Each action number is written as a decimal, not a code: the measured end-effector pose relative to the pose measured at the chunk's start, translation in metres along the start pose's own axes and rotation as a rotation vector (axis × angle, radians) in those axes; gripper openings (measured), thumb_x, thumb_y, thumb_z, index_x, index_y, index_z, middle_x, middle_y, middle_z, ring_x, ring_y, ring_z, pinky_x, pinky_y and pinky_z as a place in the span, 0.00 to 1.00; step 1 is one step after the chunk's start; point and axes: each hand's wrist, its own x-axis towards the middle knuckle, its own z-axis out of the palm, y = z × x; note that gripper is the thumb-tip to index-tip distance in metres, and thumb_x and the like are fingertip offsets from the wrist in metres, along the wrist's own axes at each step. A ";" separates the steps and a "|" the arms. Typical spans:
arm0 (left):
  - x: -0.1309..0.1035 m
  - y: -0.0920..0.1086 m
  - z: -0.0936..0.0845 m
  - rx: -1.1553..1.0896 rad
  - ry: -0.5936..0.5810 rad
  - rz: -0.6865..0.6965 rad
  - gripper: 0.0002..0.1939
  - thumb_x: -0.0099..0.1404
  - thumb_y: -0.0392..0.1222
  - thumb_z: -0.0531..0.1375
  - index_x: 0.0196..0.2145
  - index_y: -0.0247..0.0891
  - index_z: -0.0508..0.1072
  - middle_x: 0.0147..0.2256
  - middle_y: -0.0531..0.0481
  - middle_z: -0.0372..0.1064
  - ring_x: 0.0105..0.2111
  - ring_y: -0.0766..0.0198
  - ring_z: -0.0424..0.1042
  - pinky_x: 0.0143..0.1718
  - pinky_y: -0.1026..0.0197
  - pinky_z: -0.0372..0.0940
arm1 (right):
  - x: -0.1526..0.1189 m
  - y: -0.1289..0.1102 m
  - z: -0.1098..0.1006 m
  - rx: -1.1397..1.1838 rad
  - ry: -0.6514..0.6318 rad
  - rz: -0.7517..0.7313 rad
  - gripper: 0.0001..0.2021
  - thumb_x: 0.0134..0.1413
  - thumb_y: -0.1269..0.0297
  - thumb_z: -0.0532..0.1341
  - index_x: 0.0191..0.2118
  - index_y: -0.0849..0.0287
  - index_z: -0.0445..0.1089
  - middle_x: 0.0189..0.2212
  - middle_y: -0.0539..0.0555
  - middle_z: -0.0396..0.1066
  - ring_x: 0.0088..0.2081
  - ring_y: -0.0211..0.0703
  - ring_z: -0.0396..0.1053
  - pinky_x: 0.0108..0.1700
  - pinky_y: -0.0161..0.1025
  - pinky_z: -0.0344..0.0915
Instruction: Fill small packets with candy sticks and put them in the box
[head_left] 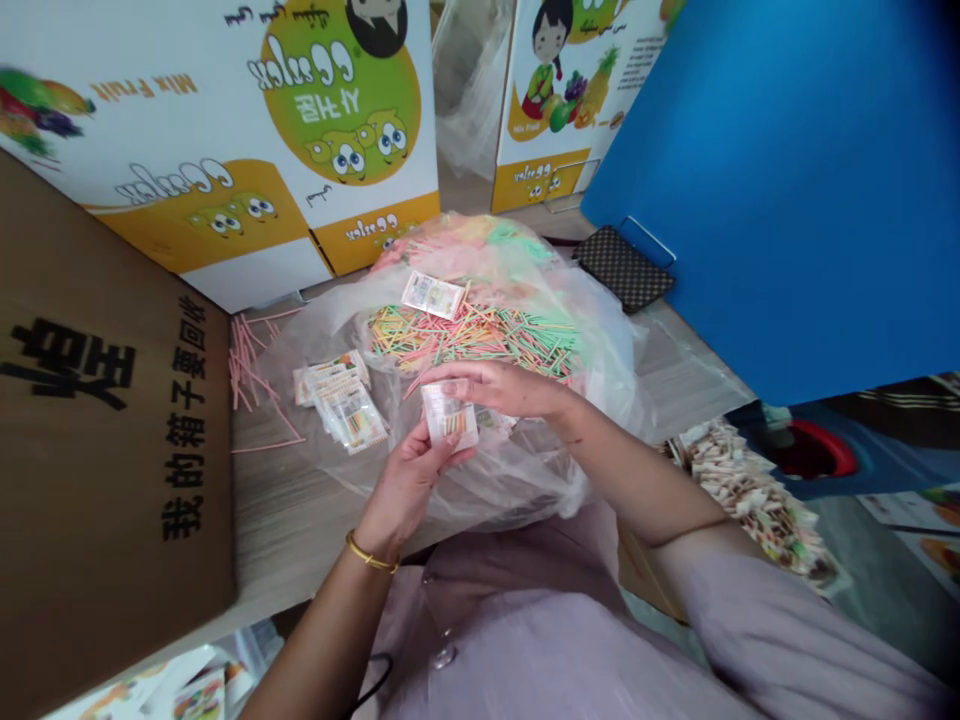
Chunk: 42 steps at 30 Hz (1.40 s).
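Between my two hands is a small clear and white packet point(452, 418) with short coloured sticks showing inside. My left hand point(420, 458) pinches its lower left edge. Fingers of my right hand point(499, 388) lie over the packet's top edge, with the thumb against its face. Behind them, a large clear plastic bag point(600, 340) lies open around a heap of thin pink, yellow and green sticks point(487, 335). One packet point(433, 295) rests on top of the heap. To the left, several filled packets point(349, 410) overlap in a pile on the bag's edge.
Loose pink sticks point(247, 370) lie beside a brown carton point(112, 400) at left. Printed boxes point(225, 120) stand behind. A blue panel point(795, 200) and a dark checked pouch point(625, 268) are at right. Many packets point(750, 490) are heaped lower right.
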 end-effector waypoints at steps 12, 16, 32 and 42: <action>-0.045 -0.020 -0.059 0.743 0.703 0.596 0.15 0.67 0.50 0.63 0.49 0.43 0.73 0.53 0.40 0.70 0.54 0.51 0.69 0.57 0.49 0.63 | 0.062 0.006 0.061 -0.509 0.001 0.047 0.07 0.64 0.62 0.62 0.37 0.57 0.75 0.31 0.49 0.73 0.33 0.40 0.68 0.36 0.36 0.55; -0.051 -0.029 -0.076 1.176 0.396 0.628 0.15 0.70 0.47 0.60 0.51 0.41 0.75 0.61 0.35 0.67 0.67 0.43 0.58 0.68 0.39 0.51 | 0.102 0.014 0.089 -0.594 -0.017 0.050 0.05 0.63 0.63 0.64 0.41 0.57 0.76 0.36 0.52 0.76 0.37 0.43 0.70 0.38 0.36 0.56; -0.030 -0.050 -0.076 1.632 0.467 0.658 0.25 0.73 0.48 0.56 0.61 0.30 0.70 0.67 0.28 0.60 0.70 0.36 0.54 0.67 0.34 0.51 | -0.031 0.048 0.002 -0.988 0.419 0.415 0.09 0.65 0.59 0.64 0.40 0.60 0.74 0.38 0.57 0.74 0.40 0.47 0.69 0.44 0.40 0.60; -0.022 -0.041 -0.049 1.566 0.311 0.837 0.22 0.72 0.41 0.58 0.61 0.34 0.69 0.66 0.31 0.62 0.71 0.42 0.53 0.67 0.37 0.55 | -0.005 0.053 0.014 -1.299 0.058 -0.034 0.12 0.72 0.66 0.54 0.42 0.62 0.74 0.43 0.62 0.71 0.48 0.53 0.61 0.51 0.47 0.59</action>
